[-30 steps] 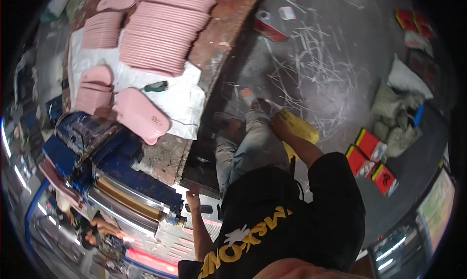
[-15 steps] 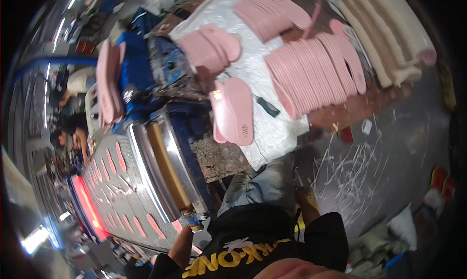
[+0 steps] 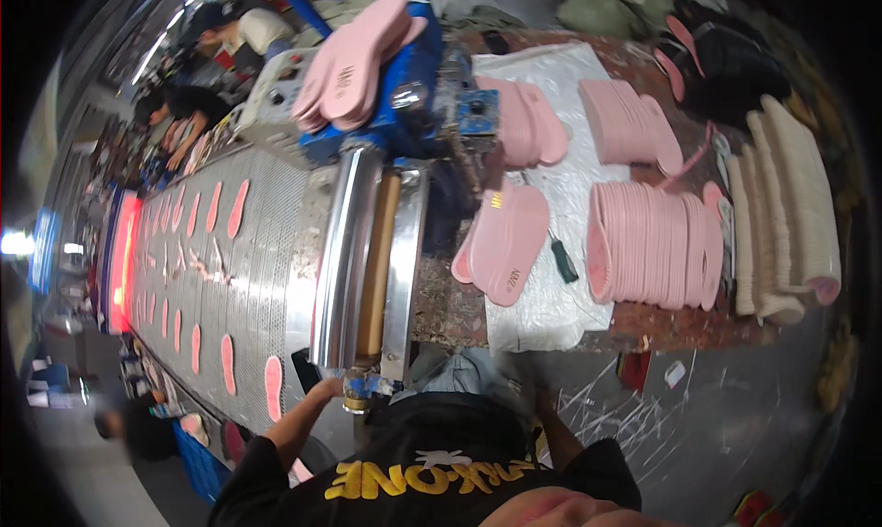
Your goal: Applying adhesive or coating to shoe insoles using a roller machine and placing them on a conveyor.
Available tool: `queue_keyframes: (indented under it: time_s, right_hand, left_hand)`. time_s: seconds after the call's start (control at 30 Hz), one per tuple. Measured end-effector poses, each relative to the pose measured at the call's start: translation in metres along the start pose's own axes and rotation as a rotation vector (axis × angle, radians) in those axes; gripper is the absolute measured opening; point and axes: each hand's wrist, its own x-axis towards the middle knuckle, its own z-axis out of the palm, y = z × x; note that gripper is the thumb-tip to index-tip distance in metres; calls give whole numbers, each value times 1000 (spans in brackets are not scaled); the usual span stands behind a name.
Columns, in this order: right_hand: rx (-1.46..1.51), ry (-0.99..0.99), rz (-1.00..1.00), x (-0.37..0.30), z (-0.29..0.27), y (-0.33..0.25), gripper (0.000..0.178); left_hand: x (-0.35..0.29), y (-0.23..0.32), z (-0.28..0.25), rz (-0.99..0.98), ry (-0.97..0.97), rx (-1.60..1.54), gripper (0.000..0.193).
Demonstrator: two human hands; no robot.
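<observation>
My left hand [image 3: 331, 388] is at the near end of a roller machine, beside its brass-coloured fitting [image 3: 355, 404]; its fingers are hidden. My right hand [image 3: 544, 396] hangs low by my right side, below the table edge, dark and smeared, so its fingers do not show. The machine has a shiny metal roller [image 3: 349, 260] and a tan roller [image 3: 379, 270]. To its right, a few pink shoe soles [image 3: 508, 247] lie on a white plastic sheet [image 3: 574, 320], next to a dark green-handled tool [image 3: 564, 261]. More pink soles [image 3: 354, 63] rest atop the blue housing.
A mesh conveyor [image 3: 262, 288] carries pink sole-shaped pieces leftward to a red-glowing heater [image 3: 124, 260]. Rows of pink soles [image 3: 652, 242] stand on the table beside rolled beige material [image 3: 790, 215]. White strands [image 3: 597, 403] litter the floor at right. People work at the far left.
The view has swung left and levelled, so the machine and table appear shifted to the right. My left hand stays by the machine's near end; my right arm still hangs at my side.
</observation>
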Motion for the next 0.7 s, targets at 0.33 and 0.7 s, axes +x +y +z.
queue_keyframes:
  time_s: [0.33, 0.7]
  right_hand:
    - [131, 500, 20, -48, -19, -20, 39]
    - [486, 247, -700, -201, -391, -207, 26]
  left_hand:
    - [6, 30, 2, 138, 293, 347, 58]
    - [-62, 148, 19, -28, 879, 314, 44]
